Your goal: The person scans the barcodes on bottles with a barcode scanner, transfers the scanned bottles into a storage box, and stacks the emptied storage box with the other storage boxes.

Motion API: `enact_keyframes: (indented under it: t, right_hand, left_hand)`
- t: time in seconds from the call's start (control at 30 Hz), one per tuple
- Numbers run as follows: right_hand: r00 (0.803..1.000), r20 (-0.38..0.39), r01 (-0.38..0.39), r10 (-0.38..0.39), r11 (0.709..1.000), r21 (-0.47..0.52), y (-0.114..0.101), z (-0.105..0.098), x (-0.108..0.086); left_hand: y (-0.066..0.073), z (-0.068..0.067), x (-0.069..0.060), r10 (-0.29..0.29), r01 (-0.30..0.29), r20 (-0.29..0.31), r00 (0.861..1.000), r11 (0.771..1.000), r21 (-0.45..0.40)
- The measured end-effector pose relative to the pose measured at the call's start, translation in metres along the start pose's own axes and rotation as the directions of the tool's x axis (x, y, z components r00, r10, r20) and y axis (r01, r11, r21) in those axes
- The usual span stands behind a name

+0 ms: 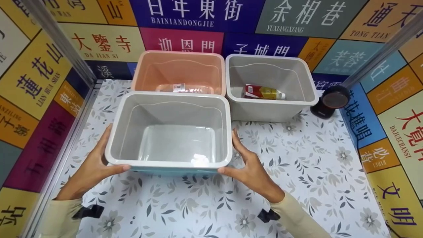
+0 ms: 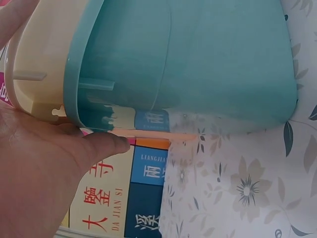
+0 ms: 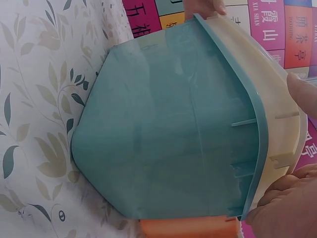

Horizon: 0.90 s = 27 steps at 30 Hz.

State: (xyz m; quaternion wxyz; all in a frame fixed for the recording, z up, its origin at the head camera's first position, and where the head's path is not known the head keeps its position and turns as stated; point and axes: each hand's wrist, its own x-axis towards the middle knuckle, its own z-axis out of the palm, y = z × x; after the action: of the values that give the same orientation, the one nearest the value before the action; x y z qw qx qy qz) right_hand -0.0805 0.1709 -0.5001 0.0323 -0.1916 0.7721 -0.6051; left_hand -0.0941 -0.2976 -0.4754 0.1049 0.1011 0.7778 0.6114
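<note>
A light grey bin (image 1: 172,163), cream-looking in the wrist views, sits nested inside a teal bin (image 3: 158,129) that stands on the table. My left hand (image 1: 94,165) holds the grey bin's rim at the left near corner, its thumb along the front and fingers on the side. At the right near corner my right hand (image 1: 251,168) grips the same rim, with the thumb in front and fingers up the side. In the right wrist view, fingers (image 3: 287,208) curl under the cream rim. Nothing lies inside the grey bin.
Behind stands a pink bin (image 1: 178,69) with a clear bottle (image 1: 200,89) in it. To its right, another grey bin (image 1: 264,112) holds a red-and-yellow bottle (image 1: 262,92). A dark round-headed device (image 1: 330,100) is beside that bin. Printed panels enclose the flower-patterned table (image 1: 297,185).
</note>
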Motion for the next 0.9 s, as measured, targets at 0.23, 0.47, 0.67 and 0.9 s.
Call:
enact_keyframes:
  t: [0.23,0.47,0.67,0.9]
  right_hand:
    - [1.0,0.006,0.007,-0.007,1.0,-0.002,0.003,0.001,-0.001]
    - [1.0,0.001,0.006,-0.006,1.0,-0.004,0.006,0.003,-0.001]
    - [1.0,0.007,-0.005,0.005,1.0,-0.003,0.007,0.004,-0.002]
    - [1.0,0.01,0.006,-0.006,1.0,-0.009,0.008,0.004,-0.003]
  left_hand:
    - [-0.006,0.002,0.001,0.001,-0.001,0.001,1.0,1.0,-0.024]
    - [-0.011,0.003,0.001,-0.009,0.009,0.006,1.0,0.998,-0.054]
    - [-0.014,0.002,0.002,-0.015,0.015,0.011,1.0,0.999,-0.038]
    - [-0.016,0.004,0.001,0.01,-0.009,0.021,1.0,0.998,-0.065]
